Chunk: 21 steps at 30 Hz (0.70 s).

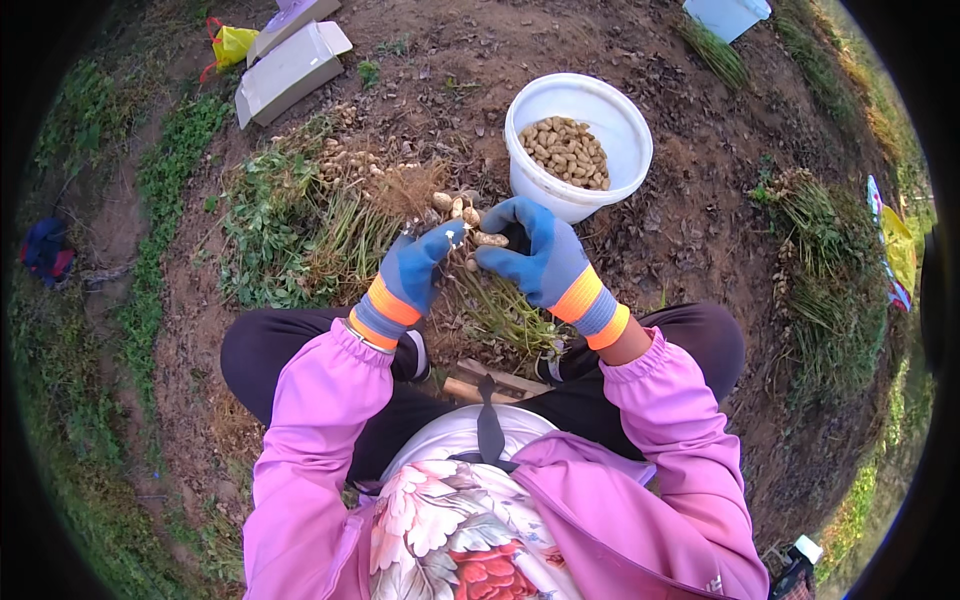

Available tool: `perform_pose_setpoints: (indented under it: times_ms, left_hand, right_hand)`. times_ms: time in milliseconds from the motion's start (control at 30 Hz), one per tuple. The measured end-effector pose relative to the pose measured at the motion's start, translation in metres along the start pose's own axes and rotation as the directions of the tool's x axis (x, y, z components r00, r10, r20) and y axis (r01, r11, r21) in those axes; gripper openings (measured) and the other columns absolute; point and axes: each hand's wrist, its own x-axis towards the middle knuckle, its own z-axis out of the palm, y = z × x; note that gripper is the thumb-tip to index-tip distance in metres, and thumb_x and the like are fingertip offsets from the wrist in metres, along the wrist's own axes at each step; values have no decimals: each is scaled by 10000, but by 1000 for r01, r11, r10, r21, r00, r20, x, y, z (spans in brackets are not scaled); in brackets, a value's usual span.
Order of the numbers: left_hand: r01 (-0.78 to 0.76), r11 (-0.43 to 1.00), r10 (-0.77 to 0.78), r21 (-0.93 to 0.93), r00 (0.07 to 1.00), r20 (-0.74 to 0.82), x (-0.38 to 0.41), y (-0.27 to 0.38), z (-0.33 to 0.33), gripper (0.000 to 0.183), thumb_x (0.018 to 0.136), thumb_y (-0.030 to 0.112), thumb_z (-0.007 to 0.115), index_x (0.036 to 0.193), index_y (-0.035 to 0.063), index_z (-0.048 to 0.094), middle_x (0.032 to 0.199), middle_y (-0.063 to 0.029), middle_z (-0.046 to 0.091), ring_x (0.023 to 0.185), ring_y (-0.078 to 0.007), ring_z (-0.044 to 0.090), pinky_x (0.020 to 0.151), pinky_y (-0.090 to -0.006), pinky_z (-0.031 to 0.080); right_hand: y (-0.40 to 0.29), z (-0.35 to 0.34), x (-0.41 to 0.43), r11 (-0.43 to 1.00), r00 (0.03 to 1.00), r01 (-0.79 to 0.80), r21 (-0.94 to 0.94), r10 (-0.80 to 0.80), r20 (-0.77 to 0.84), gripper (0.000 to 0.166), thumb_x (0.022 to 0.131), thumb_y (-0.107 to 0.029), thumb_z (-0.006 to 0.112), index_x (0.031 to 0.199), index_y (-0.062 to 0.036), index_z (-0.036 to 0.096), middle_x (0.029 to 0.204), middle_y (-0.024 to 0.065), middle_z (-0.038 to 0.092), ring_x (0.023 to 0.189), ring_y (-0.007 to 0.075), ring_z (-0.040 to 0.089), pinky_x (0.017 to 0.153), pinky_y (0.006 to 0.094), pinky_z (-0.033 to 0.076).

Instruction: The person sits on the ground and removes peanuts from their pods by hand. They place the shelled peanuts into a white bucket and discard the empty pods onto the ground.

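Both my hands wear blue-coated work gloves with orange cuff bands. My left hand (420,262) grips a peanut plant (506,307) just below its roots, and its leafy stems hang down between my legs. Several tan pods (457,206) cluster at the root end beside my left thumb. The thumb and forefinger of my right hand (536,251) close around one peanut pod (491,239) at that cluster. Just beyond my right hand is a white plastic bucket (634,150), partly filled with loose peanuts (566,154).
Pulled peanut plants (300,225) lie heaped at my left, and another pile (829,277) lies at right. Cardboard boxes (292,71) and a yellow bag (232,45) sit at far left. A second pale bucket (727,16) stands at far right. Wooden slats (495,379) lie between my feet.
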Motion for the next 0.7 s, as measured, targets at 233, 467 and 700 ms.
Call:
perform_pose_setpoints:
  times_ms: [233, 467, 700]
  left_hand:
    - [-1, 998, -1, -66, 1000, -23, -4, 21, 6, 326, 862, 143, 493, 1142, -23, 518, 1072, -68, 574, 968, -150, 547, 862, -285, 423]
    - [-44, 995, 47, -94, 998, 30, -9, 29, 12, 361, 855, 151, 509, 1182, -1, 486, 1075, -69, 568, 947, -135, 554, 849, -273, 429]
    - [-7, 992, 14, -127, 998, 58, -12, 33, 20, 354, 860, 134, 502, 1187, 1, 473, 1087, -82, 559, 951, -141, 555, 850, -271, 431]
  right_hand:
    - [-10, 0, 3, 893, 984, -176, 413, 148, 101, 227, 775, -90, 649, 962, -40, 532, 819, -29, 543, 710, 27, 488, 604, 175, 398]
    - [-5, -7, 8, 859, 982, -190, 476, 167, 91, 214, 811, -152, 612, 960, -26, 523, 814, 55, 595, 665, 92, 572, 563, 208, 469]
    - [-1, -10, 11, 764, 967, -158, 626, 247, -57, 187, 851, -155, 571, 950, -9, 509, 810, 60, 586, 664, 123, 584, 562, 233, 494]
